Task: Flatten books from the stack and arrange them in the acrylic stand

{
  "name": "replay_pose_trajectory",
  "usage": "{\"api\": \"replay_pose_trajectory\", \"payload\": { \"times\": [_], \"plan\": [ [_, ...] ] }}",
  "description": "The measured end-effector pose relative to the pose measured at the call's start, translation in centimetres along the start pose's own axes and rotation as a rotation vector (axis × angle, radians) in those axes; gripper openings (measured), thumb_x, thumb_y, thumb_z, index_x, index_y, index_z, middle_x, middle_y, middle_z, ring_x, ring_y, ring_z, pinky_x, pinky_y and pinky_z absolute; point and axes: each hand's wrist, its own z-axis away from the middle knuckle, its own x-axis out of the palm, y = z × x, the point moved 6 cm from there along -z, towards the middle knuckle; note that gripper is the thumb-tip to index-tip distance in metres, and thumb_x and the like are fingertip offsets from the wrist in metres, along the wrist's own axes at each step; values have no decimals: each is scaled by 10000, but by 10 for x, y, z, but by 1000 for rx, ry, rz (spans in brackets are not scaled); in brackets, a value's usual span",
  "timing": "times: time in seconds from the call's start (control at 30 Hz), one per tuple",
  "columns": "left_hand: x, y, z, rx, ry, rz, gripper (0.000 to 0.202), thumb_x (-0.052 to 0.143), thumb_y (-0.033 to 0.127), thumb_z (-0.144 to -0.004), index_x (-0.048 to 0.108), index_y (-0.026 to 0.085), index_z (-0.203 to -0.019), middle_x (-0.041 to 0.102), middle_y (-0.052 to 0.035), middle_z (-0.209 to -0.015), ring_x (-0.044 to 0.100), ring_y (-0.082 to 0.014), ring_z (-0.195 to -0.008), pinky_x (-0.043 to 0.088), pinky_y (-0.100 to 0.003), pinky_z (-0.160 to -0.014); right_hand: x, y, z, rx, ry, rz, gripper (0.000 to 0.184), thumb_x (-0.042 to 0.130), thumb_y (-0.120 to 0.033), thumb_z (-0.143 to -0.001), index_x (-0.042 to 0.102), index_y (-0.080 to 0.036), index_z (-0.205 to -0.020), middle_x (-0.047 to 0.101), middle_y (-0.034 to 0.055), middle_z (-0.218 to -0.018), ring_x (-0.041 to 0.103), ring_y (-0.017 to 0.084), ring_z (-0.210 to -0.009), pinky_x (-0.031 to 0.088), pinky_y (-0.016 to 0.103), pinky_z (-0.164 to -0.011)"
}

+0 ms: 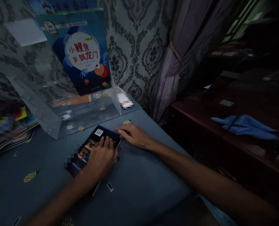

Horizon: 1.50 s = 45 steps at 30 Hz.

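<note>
A dark book (pixel 83 149) lies back cover up on the table, with a white barcode label near its far edge and small colour pictures on the cover. My left hand (pixel 103 155) rests over the right part of the cover, fingers stretched out and lying on it. At the book's far right corner is my right hand (pixel 136 135), its thumb and index finger closed together on the corner. Part of the cover is hidden under my left hand and forearm.
Behind the book stands a clear acrylic stand (pixel 52 122) holding a blue picture book (pixel 59 40). Stacked books (pixel 10 138) lie at the left. A dark red wooden surface (pixel 196 116) with a blue cloth (pixel 245 125) is at the right, past a tied curtain (pixel 167 75).
</note>
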Motion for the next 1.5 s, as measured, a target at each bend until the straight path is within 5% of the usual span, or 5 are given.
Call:
{"api": "replay_pose_trajectory", "payload": {
  "times": [0.37, 0.63, 0.9, 1.1, 1.5],
  "plan": [
    [-17, -10, 0, -16, -105, 109, 463, 557, 459, -934, 645, 71, -1170, 682, -200, -1200, 660, -336, -1072, 575, -429, -809, 2, 4, -2, -12, -39, -11, 245, 495, -213, -953, 736, -169, -936, 736, 34, -769, 666, 170, -726, 466, 270, -687],
    [-18, -3, -3, -24, -181, 63, 333, 495, 262, -949, 639, 56, -1168, 655, -199, -1262, 631, -321, -1159, 555, -416, -881, 2, 7, -2, 28, -3, -49, 261, 490, -245, -955, 740, -171, -953, 724, 26, -736, 664, 165, -724, 456, 259, -676],
    [-21, -7, -3, -7, -163, 86, 354, 534, 329, -959, 653, 70, -1170, 657, -196, -1258, 631, -335, -1156, 571, -444, -872, 7, -3, 2, -21, -75, 21, 258, 493, -210, -947, 747, -162, -954, 691, 14, -665, 618, 146, -626, 430, 251, -628],
    [-21, -35, 0, -37, -255, 225, 392, 541, 400, -961, 597, 211, -1299, 599, -117, -1363, 530, -332, -1276, 511, -527, -958, 11, -3, 2, -89, -96, 76, 267, 483, -200, -946, 735, -158, -1026, 741, 70, -842, 657, 195, -792, 485, 315, -759],
    [-13, -51, -2, -154, -254, 118, 478, 486, 434, -982, 532, 172, -1379, 581, -155, -1366, 560, -358, -1207, 511, -500, -923, 24, 20, -21, -137, -99, 191, 291, 497, -231, -946, 683, -177, -1164, 689, 130, -1193, 593, 257, -1165, 459, 466, -1010]
  ]
}}
